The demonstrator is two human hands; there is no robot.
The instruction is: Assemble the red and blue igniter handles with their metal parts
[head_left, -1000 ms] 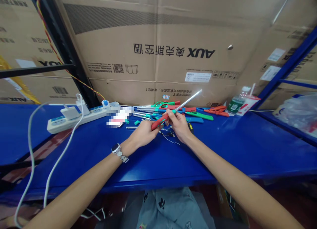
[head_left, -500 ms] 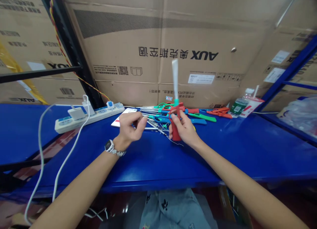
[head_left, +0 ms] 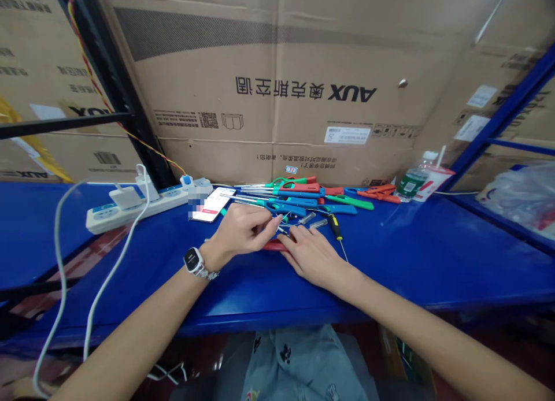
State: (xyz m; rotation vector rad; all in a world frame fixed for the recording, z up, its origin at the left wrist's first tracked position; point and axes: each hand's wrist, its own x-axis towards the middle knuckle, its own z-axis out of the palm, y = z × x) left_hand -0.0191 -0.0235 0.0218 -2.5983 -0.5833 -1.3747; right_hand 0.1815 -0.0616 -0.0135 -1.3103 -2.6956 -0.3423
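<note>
My left hand (head_left: 243, 230) is closed above the table, fingers curled in a pinch; whatever is in it is hidden. Just under it lies a red lighter body (head_left: 275, 246), partly covered by both hands. My right hand (head_left: 314, 256) is palm down with its fingers stretched out, fingertips at a thin metal piece with a dark part (head_left: 284, 232). Beyond my hands is a pile of long-necked gas lighters in blue (head_left: 284, 208), red (head_left: 299, 188) and green (head_left: 353, 201). A yellow-and-black screwdriver (head_left: 335, 226) and clear small tubes (head_left: 318, 223) lie by my right hand.
A white power strip (head_left: 150, 207) with plugs and cables stands at the left, beside a phone (head_left: 214, 204). Orange pieces (head_left: 381, 193), a bottle (head_left: 411, 184) and a cup (head_left: 433, 184) are at the right. A large cardboard box (head_left: 277, 54) walls off the back of the blue table (head_left: 399, 256).
My right hand has lowered the red lighter from upright to the table, let go of it and moved to the small parts. My left hand stays closed and has shifted slightly right.
</note>
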